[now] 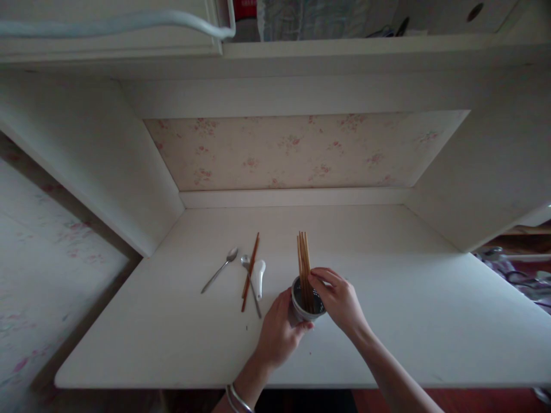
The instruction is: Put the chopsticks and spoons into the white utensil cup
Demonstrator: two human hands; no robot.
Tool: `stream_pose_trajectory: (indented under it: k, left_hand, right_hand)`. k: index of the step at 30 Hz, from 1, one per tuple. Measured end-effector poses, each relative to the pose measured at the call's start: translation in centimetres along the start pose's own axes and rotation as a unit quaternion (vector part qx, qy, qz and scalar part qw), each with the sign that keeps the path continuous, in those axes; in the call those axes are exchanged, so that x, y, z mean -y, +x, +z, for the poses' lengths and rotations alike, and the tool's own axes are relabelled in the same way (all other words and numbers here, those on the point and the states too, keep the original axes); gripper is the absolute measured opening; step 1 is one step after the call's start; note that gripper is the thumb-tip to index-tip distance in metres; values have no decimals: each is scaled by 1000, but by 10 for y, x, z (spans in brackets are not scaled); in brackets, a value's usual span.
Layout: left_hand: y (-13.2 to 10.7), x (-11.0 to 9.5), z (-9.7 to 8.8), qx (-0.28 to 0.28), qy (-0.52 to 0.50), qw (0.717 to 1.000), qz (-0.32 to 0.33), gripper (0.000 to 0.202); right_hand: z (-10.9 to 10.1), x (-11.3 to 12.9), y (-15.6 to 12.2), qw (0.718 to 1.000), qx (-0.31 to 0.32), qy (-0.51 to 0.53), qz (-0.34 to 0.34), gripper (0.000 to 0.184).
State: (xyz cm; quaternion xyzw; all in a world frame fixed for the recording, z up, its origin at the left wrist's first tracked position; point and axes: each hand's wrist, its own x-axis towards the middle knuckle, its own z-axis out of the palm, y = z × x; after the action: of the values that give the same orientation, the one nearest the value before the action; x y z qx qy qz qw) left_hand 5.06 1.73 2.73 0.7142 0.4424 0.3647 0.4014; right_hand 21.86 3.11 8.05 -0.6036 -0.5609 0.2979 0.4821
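Note:
My left hand [282,330] is wrapped round the near left side of a grey-white utensil holder [308,316]. Several light wooden chopsticks [303,258] stand in the holder, leaning slightly left. My right hand [338,295] pinches the chopsticks at the holder's rim; how many lie between its fingers I cannot tell. Left of the holder, a white spoon [260,278] lies on the desk. Beside it, reddish-brown chopsticks [251,272] cross over a metal spoon [253,289]. Another metal spoon [219,275] lies farther left, at a slant.
The white desk [396,321] has side panels [477,166] at left and right and a shelf [301,60] overhead. Floral wallpaper [293,152] shows at the back. A white tube-like bar [116,26] crosses the upper left. Cluttered things [516,275] stand beyond the right edge.

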Motion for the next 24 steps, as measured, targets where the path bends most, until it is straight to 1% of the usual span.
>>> stream_pose_trajectory:
  k: [3, 7, 9, 10, 12, 13, 15, 16, 17, 18, 21, 23, 24]
  left_hand:
    - [0, 0, 0, -1, -1, 1000, 0, 67]
    - [0, 0, 1, 2, -2, 1000, 0, 72]
    - [0, -1, 0, 9, 1, 1000, 4, 71]
    - [0, -2, -1, 15, 1, 1000, 8, 70]
    - [0, -3, -2, 30, -4, 999, 24, 66]
    - [0, -4, -3, 35, -9, 999, 32, 64]
    - [0, -6, -3, 43, -21, 998, 44, 64]
    - [1, -6, -3, 45, -25, 998, 47, 65]
    - [1, -6, -2, 46, -27, 998, 46, 66]
    - [1, -7, -2, 47, -29, 998, 44, 67]
    - [2, -9, -7, 53, -24, 997, 48, 69]
    - [3, -12, -19, 64, -8, 997, 47, 66]
    - [5, -13, -27, 70, 4, 997, 37, 59]
  right_hand:
    - [0, -2, -1, 1000, 1, 24, 16, 28]
    - [-6, -10, -4, 993, -21, 84, 79, 43]
    - [-11, -16, -10, 990, -30, 104, 90, 48]
    - [-14, -19, -14, 990, -23, 113, 85, 50]
    - [-17, -25, -24, 989, 21, 130, 65, 56]
    - [-18, -28, -29, 988, 50, 132, 55, 63]
    - [-15, -34, -38, 988, 101, 113, 36, 84]
    - [-13, -37, -42, 989, 111, 96, 27, 94]
    - [-9, -40, -44, 991, 111, 78, 19, 100]
    - [-5, -43, -45, 993, 105, 60, 14, 99]
    - [5, -51, -45, 996, 80, 33, 13, 77]
    - [8, -54, -45, 996, 76, 36, 15, 69]
    - [9, -55, -45, 996, 74, 40, 16, 68]
